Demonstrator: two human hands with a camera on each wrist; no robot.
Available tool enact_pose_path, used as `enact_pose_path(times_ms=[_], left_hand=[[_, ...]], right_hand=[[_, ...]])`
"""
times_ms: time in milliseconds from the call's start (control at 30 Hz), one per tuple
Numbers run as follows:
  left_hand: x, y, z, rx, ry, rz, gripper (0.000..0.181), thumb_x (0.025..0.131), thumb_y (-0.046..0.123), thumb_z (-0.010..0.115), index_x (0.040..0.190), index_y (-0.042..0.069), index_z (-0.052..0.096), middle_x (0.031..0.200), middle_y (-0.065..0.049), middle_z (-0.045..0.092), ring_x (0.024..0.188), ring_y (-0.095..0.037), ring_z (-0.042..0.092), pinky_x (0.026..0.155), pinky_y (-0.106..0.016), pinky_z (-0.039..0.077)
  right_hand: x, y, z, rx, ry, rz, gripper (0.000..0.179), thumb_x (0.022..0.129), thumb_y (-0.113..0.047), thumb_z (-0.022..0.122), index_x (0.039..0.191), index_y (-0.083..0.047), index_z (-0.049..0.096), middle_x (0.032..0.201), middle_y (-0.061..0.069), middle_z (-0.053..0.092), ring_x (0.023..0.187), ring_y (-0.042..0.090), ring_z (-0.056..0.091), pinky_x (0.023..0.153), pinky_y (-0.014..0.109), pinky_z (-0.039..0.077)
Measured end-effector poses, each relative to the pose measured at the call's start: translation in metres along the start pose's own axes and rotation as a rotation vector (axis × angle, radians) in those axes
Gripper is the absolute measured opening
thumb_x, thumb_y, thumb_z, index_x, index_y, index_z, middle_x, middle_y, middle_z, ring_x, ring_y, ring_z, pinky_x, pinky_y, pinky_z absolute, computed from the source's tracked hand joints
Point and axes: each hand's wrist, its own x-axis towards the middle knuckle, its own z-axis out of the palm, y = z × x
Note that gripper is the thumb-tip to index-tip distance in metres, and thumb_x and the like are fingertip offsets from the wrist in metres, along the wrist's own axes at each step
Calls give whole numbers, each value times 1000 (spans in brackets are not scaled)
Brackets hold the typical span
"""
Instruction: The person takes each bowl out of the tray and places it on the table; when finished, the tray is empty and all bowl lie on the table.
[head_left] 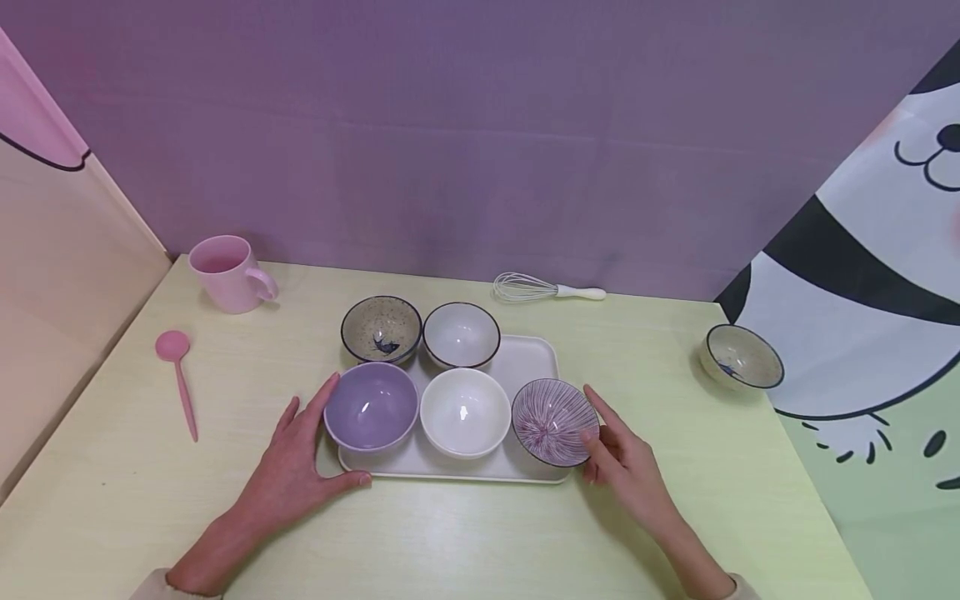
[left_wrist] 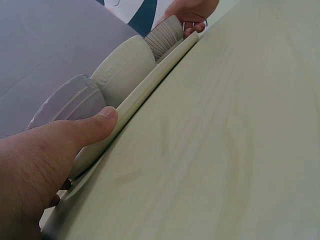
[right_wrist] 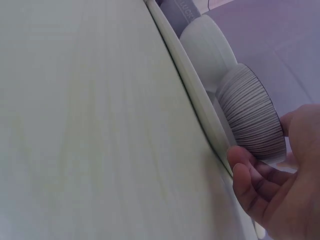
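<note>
The purple bowl [head_left: 371,408] stands at the front left of the white tray [head_left: 450,467]. My left hand [head_left: 296,462] is spread around that corner, its index finger against the bowl's side and its thumb at the tray's front edge. At the tray's right end, the striped bowl [head_left: 555,422] leans slightly, and my right hand [head_left: 626,462] holds it with thumb and index finger at the rim. Its other fingers [right_wrist: 245,182] curl low beside the tray edge. Between these two bowls is a white bowl [head_left: 465,414]. Behind them are a speckled bowl [head_left: 381,325] and a dark-rimmed white bowl [head_left: 461,333].
A pink mug [head_left: 225,279] stands at the back left, with a pink spoon [head_left: 180,375] in front of it. By the back wall lies a whisk [head_left: 543,288]. Another speckled bowl [head_left: 742,358] sits by the table's right edge.
</note>
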Motion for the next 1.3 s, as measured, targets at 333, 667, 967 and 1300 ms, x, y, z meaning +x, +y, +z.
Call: enact_pose_path(times_ms=[333,667,967,1300], left_hand=[[0,1,0,-2,2,8,141,73,48,105,179,16,17,174,-21,42,158,-45,43,143,-51,9],[-1,0,0,0,0,9,141,73,50,104,179,15,17,175,-22,41,158,-45,43,143,-52,9],[0,-1,0,2,5,23,141,73,51,104,179,14,18,174,-23,41,157,-46,44,143,-52,9],[0,0,0,-12,5,15,141,72,47,105,178,14,19,174,-22,42,157,-45,45,143,-51,9]], right_hand=[[-1,0,3,75,2,21,58,113,-5,61,169,-5,44,83,14,68,59,24,64,52,31,60],[0,0,4,177,14,61,54,114,-1,56,167,-3,46,86,18,71,60,22,67,51,30,60],[1,-2,5,263,69,141,51,114,-1,54,164,-2,51,82,13,73,62,20,68,52,28,59],[0,-3,6,330,107,136,49,113,1,53,162,-4,55,78,12,72,61,19,68,54,28,62]])
